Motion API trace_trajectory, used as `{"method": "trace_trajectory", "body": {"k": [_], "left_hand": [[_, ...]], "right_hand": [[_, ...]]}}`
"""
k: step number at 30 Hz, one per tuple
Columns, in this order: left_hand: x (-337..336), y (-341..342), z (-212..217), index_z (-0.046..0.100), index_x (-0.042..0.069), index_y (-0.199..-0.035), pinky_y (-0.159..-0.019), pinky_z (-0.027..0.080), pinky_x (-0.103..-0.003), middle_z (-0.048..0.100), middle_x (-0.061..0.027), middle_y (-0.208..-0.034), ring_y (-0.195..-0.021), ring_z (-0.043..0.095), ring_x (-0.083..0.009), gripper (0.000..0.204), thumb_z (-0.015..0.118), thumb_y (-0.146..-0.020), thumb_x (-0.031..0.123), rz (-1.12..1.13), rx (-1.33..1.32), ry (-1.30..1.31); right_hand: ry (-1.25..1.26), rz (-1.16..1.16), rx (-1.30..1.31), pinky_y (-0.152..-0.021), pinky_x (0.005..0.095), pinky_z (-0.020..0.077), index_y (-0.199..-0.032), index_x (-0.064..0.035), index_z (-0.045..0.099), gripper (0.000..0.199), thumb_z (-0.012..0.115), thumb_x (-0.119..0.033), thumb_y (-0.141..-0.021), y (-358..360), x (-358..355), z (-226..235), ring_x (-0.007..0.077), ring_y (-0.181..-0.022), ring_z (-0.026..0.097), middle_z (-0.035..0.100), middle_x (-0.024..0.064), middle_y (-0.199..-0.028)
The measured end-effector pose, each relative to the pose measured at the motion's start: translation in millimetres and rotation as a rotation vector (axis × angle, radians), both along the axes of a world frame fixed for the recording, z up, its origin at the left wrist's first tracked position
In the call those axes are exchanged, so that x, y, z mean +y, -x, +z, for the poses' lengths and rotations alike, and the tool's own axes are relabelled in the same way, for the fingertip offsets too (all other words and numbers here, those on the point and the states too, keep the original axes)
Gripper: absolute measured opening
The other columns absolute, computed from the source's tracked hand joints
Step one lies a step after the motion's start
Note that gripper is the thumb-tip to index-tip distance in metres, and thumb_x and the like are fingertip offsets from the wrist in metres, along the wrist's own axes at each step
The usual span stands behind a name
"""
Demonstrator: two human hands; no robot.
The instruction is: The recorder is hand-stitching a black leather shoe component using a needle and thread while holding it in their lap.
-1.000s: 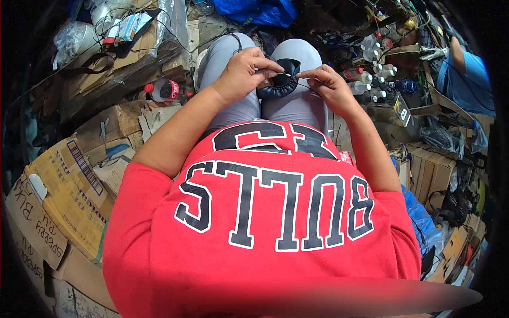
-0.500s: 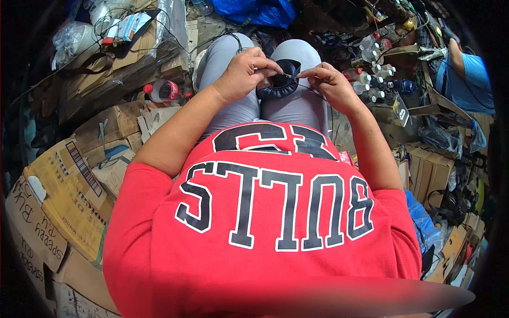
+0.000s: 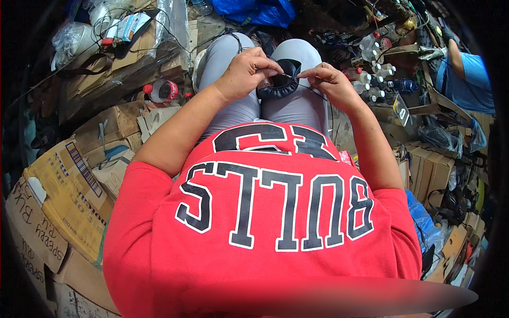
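A black leather-like piece with a puckered rim [image 3: 275,91], shaped like part of a shoe, rests on my lap against the right thigh. Above its opening my left hand [image 3: 249,68] pinches a thin, silvery needle-like tool [image 3: 287,75], its tip pointing right. Just right of the piece, the thumb and forefinger of my right hand [image 3: 334,85] are closed on a dark thread [image 3: 313,90] that trails down past the thigh. My two hands are a short gap apart. The inside of the black piece is dark, and my left fingers hide some of its left side.
Cardboard boxes [image 3: 69,185] are stacked at my left, below a cola bottle [image 3: 161,91]. Several bottles [image 3: 371,79] stand at the right. A blue tarp [image 3: 254,11] lies beyond my knees. At far right is another person's arm [image 3: 456,58] by blue cloth [image 3: 476,79].
My hands stay almost in place, with only a very slight shift of the fingers and the needle-like tool. The black piece has barely moved.
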State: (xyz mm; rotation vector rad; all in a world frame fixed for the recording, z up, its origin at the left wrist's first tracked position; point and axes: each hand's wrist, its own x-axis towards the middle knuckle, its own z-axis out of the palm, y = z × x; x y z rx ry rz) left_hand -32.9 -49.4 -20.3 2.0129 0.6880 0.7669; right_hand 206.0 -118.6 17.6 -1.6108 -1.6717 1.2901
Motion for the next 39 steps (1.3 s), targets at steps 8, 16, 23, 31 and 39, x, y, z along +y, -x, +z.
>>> {"method": "trace_trajectory", "body": {"k": [8, 16, 23, 31, 39], "left_hand": [[-0.3, 0.1, 2.3, 0.071, 0.011, -0.090, -0.069, 0.041, -0.026, 0.051, -0.0023, -0.073, -0.075, 0.049, -0.0152, 0.028, 0.058, -0.072, -0.007, -0.029, -0.018, 0.056], [-0.5, -5.6, 0.9, 0.071, 0.011, -0.091, -0.063, 0.041, -0.024, 0.049, -0.0016, -0.072, -0.073, 0.049, -0.0133, 0.021, 0.063, -0.076, -0.002, -0.028, 0.006, 0.084], [7.2, -16.4, -3.9, 0.070, 0.008, -0.091, -0.057, 0.045, -0.021, 0.047, -0.0013, -0.076, -0.070, 0.051, -0.0091, 0.013, 0.063, -0.082, 0.003, -0.075, 0.018, 0.237], [-7.9, -4.4, 21.5, 0.069, 0.007, -0.096, -0.061, 0.048, -0.022, 0.055, -0.0022, -0.079, -0.072, 0.055, -0.0099, 0.017, 0.066, -0.079, 0.004, -0.018, 0.128, -0.178], [-8.5, -17.7, 8.0, 0.064, 0.001, -0.095, -0.067, 0.046, -0.021, 0.062, -0.0014, -0.081, -0.071, 0.055, -0.0068, 0.017, 0.064, -0.080, 0.006, 0.067, 0.041, 0.558]], "right_hand": [[0.022, -0.006, 0.051, -0.078, 0.0229, 0.0453, -0.099, -0.0105, 0.070, 0.032, 0.050, 0.007, -0.080, -1.9, 0.8, -2.9, 0.0108, -0.084, 0.054, 0.052, 0.0023, -0.088], [0.043, 0.006, 0.092, -0.074, 0.0217, 0.0445, -0.101, -0.0108, 0.069, 0.033, 0.051, 0.006, -0.080, -6.3, 1.6, -8.0, 0.0095, -0.079, 0.053, 0.054, 0.0013, -0.086], [0.086, 0.004, 0.194, -0.069, 0.0205, 0.0430, -0.103, -0.0119, 0.069, 0.026, 0.059, -0.002, -0.081, -5.6, 5.0, -15.5, 0.0072, -0.077, 0.051, 0.054, -0.0005, -0.084], [0.041, -0.004, 0.076, -0.069, 0.0202, 0.0425, -0.108, -0.0100, 0.066, 0.026, 0.063, -0.006, -0.083, 3.4, -6.5, -1.5, 0.0051, -0.074, 0.049, 0.054, -0.0023, -0.082], [0.133, -0.101, 0.305, -0.063, 0.0187, 0.0406, -0.107, -0.0074, 0.065, 0.025, 0.065, -0.008, -0.082, 5.3, -2.7, -15.8, 0.0037, -0.069, 0.047, 0.057, -0.0050, -0.077]]}}
